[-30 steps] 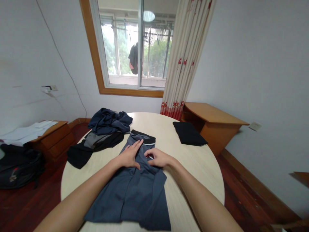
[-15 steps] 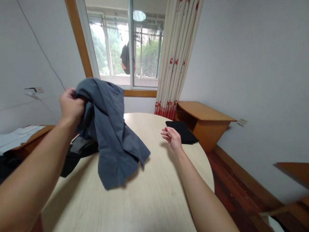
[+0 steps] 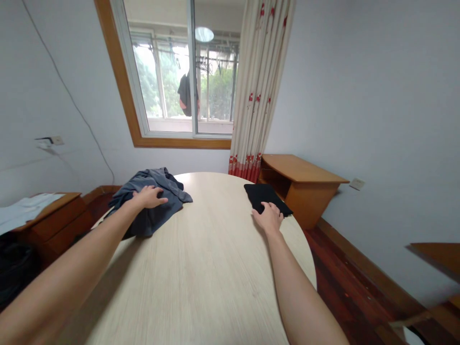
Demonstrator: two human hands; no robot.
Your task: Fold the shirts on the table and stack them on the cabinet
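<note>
Round table, pale with a faint wood grain, as work surface. Both forearms extended over the near portion, from the lower corners of the view.

Right hand: at the near edge of the black cloth, fingers half curled and slightly parted, tips touching the fabric or just above it. Firm hold on an edge: cannot tell.

Left hand: over the gray-blue garment, palm down, thumb and fingers spread apart, with no fabric visibly pinched.

Progress, by judgement: black cloth folded into a flat, compact piece; gray-blue garment unfolded, in a loose heap.

Black cloth: at the right side of the table, toward the far rim; matte, plain, roughly rectangular, with layered edges at the right-hand corner. Gray-blue garment: at the left side, well apart from the black cloth; rumpled, with deep creases, darker folds underneath and one flap toward the center. Number of pieces in the heap: cannot tell.

Beyond the table: wooden desk at right, wooden cabinet with white sheets on top at left. Farthest: cream curtain with red floral pattern, beside the sliding window.
</note>
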